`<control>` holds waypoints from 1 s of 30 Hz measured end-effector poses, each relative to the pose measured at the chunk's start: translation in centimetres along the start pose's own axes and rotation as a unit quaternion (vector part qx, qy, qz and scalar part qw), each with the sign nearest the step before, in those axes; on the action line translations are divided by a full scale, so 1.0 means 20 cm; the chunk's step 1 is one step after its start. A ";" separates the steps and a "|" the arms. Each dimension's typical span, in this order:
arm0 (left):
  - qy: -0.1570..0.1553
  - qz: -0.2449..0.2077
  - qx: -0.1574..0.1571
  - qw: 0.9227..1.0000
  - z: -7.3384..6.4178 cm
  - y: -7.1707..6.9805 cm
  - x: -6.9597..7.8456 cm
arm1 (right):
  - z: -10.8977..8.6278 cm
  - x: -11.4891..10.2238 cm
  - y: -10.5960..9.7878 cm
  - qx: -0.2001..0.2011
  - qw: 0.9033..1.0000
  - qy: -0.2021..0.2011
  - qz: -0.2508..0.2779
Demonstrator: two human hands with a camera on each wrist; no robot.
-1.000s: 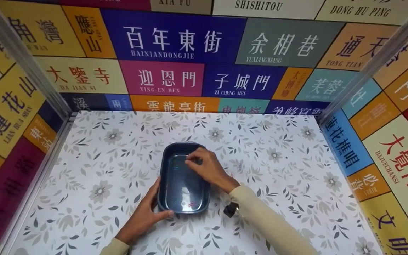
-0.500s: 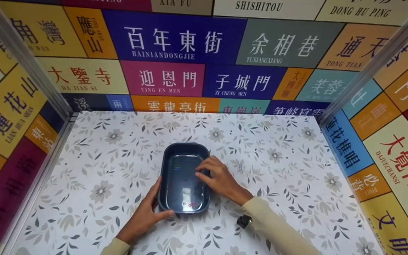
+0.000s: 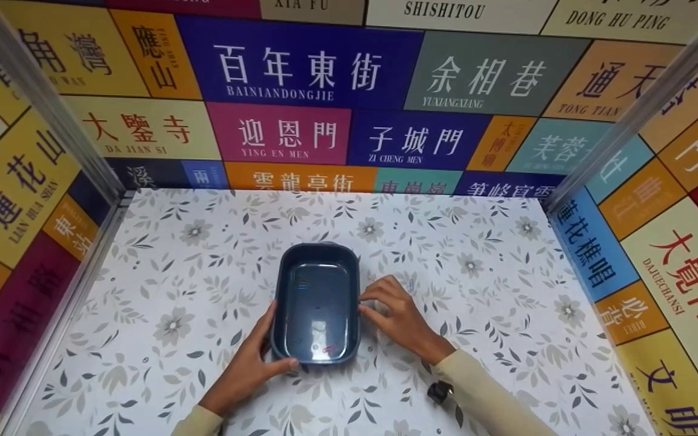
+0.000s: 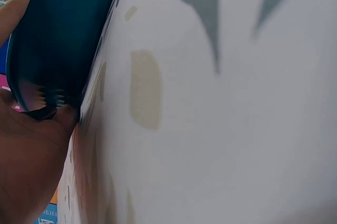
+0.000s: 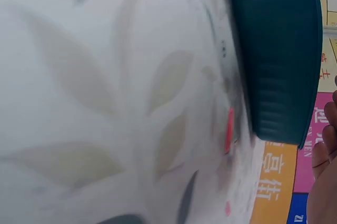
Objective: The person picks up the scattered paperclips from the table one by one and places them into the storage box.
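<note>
A dark blue rectangular box, its open side up, stands on the patterned table. My left hand holds its near left corner, thumb on the near wall and fingers along the left side. In the left wrist view the same hand wraps that corner. A small red paper clip lies in the near end of the box. Just outside the right wall, my right hand hovers with loosely bent fingers and nothing visible in them. Beyond its knuckles a small blue paper clip lies on the table.
On the table beside the box, a red clip shows in the right wrist view. The white table has a leaf and flower print. Lettered panels wall it in at the back and both sides.
My right hand has drawn back from inside the box, over its right wall, to the table side. My left hand and the box have stayed in place.
</note>
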State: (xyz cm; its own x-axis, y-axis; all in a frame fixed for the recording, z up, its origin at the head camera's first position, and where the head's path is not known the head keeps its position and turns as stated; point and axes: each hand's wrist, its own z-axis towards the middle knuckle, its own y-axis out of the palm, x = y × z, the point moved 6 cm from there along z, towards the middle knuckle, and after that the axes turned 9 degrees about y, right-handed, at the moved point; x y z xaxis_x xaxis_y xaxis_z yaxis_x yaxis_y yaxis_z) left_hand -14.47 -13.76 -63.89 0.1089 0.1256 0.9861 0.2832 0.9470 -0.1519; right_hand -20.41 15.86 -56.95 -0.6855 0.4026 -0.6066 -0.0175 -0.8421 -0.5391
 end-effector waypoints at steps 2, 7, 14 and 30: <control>-0.001 0.000 -0.002 1.000 0.00 0.00 0.00 | -0.03 0.01 -0.01 0.000 1.000 0.002 -0.003; -0.010 -0.002 -0.005 1.000 0.00 0.00 0.00 | -0.08 0.04 -0.04 -0.003 1.000 0.002 0.003; -0.020 -0.008 -0.003 1.000 0.00 0.00 -0.01 | -0.15 0.10 -0.05 -0.005 1.000 0.012 0.020; -0.020 -0.013 0.001 1.000 0.00 0.00 -0.01 | -0.22 0.18 -0.05 -0.058 0.998 0.028 -0.005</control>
State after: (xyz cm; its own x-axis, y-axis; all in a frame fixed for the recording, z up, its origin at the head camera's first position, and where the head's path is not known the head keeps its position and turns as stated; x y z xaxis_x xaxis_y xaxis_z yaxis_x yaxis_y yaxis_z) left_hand -14.52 -13.71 -64.05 0.0635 0.1120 0.9917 0.2832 0.9508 -0.1255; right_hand -19.69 19.78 -61.09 -0.6434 0.4325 -0.6316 0.0634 -0.7921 -0.6071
